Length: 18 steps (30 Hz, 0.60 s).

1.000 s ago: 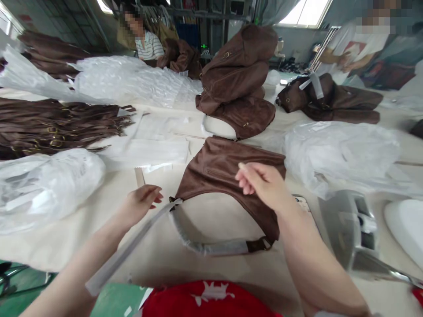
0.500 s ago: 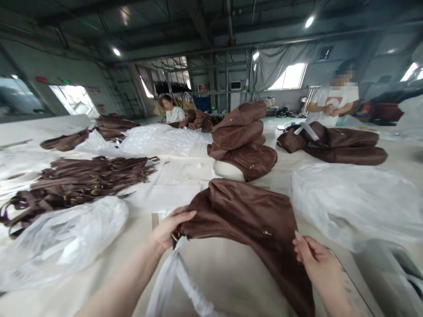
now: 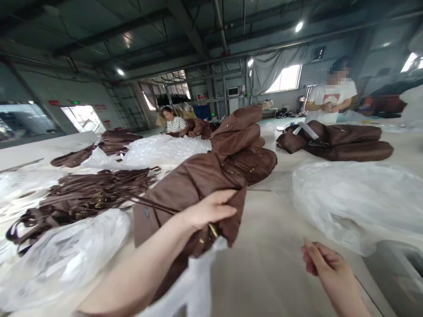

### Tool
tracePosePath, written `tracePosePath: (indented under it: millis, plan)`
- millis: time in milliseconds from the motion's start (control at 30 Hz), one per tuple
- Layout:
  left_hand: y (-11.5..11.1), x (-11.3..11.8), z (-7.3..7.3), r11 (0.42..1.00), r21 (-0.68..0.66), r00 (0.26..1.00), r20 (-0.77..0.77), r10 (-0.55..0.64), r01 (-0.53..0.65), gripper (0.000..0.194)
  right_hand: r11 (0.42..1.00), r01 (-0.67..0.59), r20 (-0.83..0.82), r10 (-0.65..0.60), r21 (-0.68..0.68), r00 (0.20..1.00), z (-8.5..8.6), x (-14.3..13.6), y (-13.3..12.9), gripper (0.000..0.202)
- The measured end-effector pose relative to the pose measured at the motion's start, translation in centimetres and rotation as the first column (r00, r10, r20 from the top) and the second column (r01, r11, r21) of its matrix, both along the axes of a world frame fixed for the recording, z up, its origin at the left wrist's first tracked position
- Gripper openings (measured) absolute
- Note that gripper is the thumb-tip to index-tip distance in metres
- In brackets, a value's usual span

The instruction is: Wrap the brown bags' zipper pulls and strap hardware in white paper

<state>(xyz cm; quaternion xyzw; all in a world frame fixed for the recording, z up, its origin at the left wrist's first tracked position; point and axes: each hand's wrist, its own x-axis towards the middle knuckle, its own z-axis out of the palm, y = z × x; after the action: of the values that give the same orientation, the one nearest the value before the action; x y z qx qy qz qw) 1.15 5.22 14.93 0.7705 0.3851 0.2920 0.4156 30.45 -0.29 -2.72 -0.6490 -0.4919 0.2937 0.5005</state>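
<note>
My left hand (image 3: pixel 211 209) is closed on one end of a brown leather bag (image 3: pixel 185 180), near brass-coloured fittings (image 3: pixel 213 230). White wrapping (image 3: pixel 194 281) hangs from that end, below my wrist. The bag's broad panel, crossed by a thin strap, is turned up to the left behind my forearm, which covers part of it. Over the pale tabletop at the right, apart from the bag, my right hand (image 3: pixel 327 266) is held in a pinch. Whether something small sits between its fingertips I cannot make out.
Behind the bag stands a stack of brown bags (image 3: pixel 239 127). Brown straps with brass hardware (image 3: pixel 95 193) lie in a heap at left, near clear plastic (image 3: pixel 76 251). More plastic (image 3: pixel 357 198) and brown bags (image 3: pixel 343 138) are at right. Two people (image 3: pixel 330 99) work across the table.
The bag has swung over to the left, showing its other panel and a strap. My left hand has moved right with its end; my right hand has come away from it.
</note>
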Motion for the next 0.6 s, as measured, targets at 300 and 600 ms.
tracePosePath:
  millis: [300, 600]
  plan:
    - [-2.0, 5.8, -12.4, 0.982, 0.188, 0.935, -0.35, 0.05, 0.018, 0.04, 0.981, -0.113, -0.011, 0.113, -0.158, 0.994, 0.7, -0.4, -0.4, 0.047]
    - [-4.0, -7.5, -13.0, 0.4, 0.653, 0.262, -0.304, 0.916, -0.643, 0.065, 0.966, -0.19, 0.22, 0.226, -0.173, 0.949, 1.1, -1.9, -0.7, 0.04]
